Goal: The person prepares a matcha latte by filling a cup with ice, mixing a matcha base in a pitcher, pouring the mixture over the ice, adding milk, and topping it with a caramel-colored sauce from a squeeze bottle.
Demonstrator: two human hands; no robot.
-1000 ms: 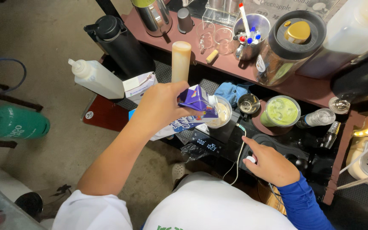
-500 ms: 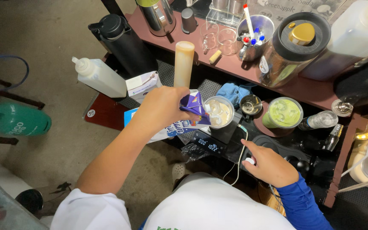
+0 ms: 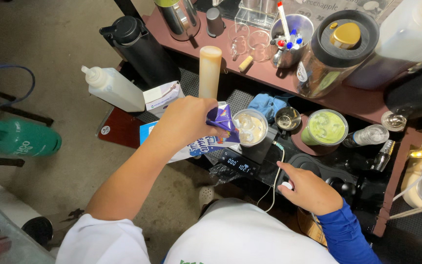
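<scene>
Carton [image 3: 219,128] tipped steeper over cup [image 3: 250,127], left hand [image 3: 186,120] gripping; right hand [image 3: 307,188] loosely curled, resting.

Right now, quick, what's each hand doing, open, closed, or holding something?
Left hand: closed around a tilted purple-and-white carton over the iced cup.
Right hand: holding nothing, forefinger out by the digital scale.

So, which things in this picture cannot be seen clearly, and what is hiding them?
- Blue and white carton, head view: the left hand covers most of it, so its spout is hidden.
- Clear plastic cup with pale drink: the carton hides its near rim, and no stream can be made out.
- Small white object under the right hand: too small to identify.
- Large clear container: cut off by the top-right edge.
</scene>
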